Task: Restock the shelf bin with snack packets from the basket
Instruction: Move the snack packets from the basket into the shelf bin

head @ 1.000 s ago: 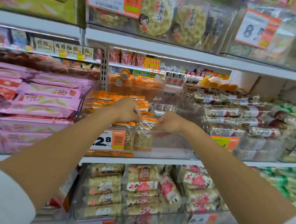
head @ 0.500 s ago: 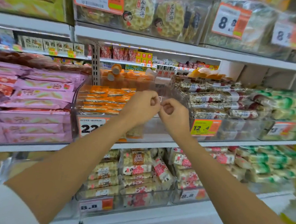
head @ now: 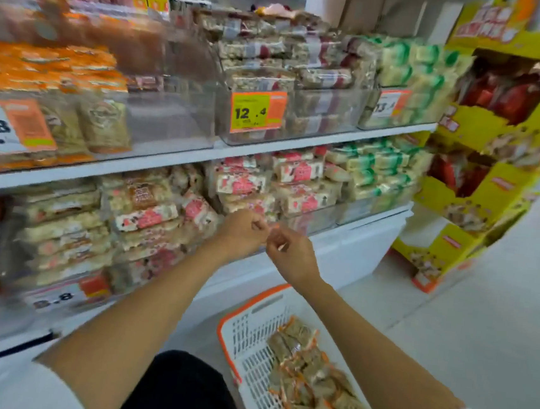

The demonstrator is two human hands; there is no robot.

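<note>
The shelf bin [head: 171,119] sits at the front edge of the middle shelf [head: 267,153], up and to my left. Its orange-topped packets [head: 44,67] are stacked in its left half, and the right half has open room behind the clear wall. The basket [head: 228,319] stands on the floor [head: 481,323] below my right forearm, close to the base of the shelving. The snack packets [head: 308,373] lie heaped inside it. Bare floor runs to the right of the basket, up to a yellow display stand [head: 499,134].

My left hand [head: 242,234] and right hand [head: 291,256] are raised in front of the lower shelf's front edge, just beside each other and well above the basket. The fingers [head: 255,224] of both are curled in, knuckles nearly meeting. I cannot tell whether either hand pinches anything small. Neither touches a packet or the bin.
</note>
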